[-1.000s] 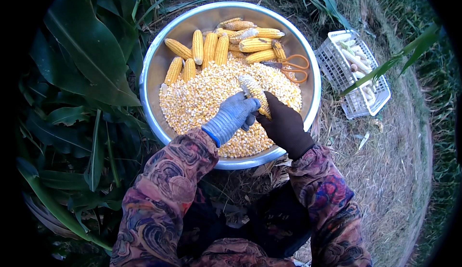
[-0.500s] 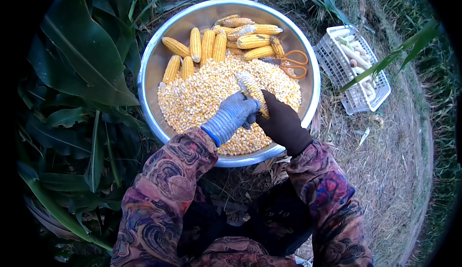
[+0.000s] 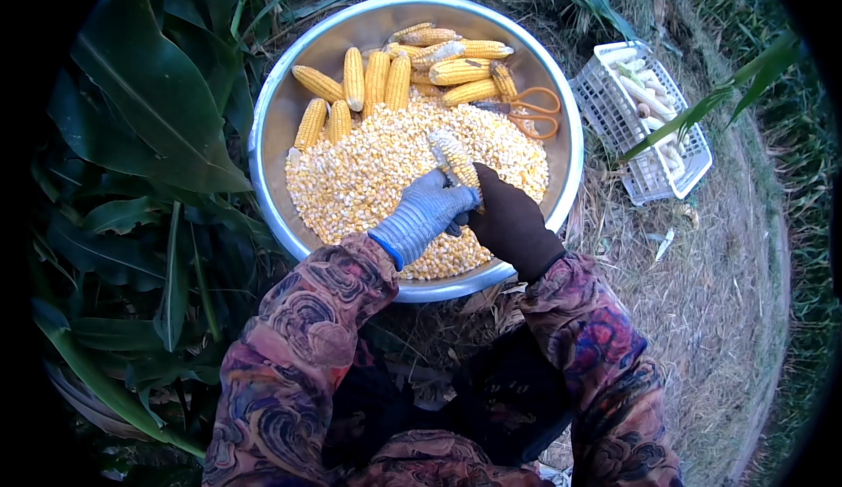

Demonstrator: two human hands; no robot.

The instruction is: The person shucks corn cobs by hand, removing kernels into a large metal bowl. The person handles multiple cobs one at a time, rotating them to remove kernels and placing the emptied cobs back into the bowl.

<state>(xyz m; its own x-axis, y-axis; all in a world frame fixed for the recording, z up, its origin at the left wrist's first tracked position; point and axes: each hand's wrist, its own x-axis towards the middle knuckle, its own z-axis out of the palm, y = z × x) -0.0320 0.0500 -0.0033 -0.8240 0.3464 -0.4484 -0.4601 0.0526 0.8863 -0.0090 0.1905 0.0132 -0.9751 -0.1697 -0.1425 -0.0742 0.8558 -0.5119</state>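
A wide metal basin (image 3: 272, 118) sits on the ground before me, half full of loose yellow corn kernels (image 3: 377, 171). Several whole corn cobs (image 3: 377, 79) lie along its far side. Over the kernels I hold a partly stripped corn cob (image 3: 452, 155). My left hand (image 3: 425, 215), in a blue-grey knit glove, grips its lower end. My right hand (image 3: 507, 222), in a dark glove, clasps the same cob from the right. Both hands touch each other around it.
Orange-handled scissors (image 3: 531, 108) lie in the basin at its right rim. A white plastic basket (image 3: 671, 180) with bare pale cobs stands to the right on dry straw. Tall green corn leaves (image 3: 149, 101) crowd the left side.
The hands and the cob have stayed in nearly the same spot over the kernels; only a slight shift of the grip shows.
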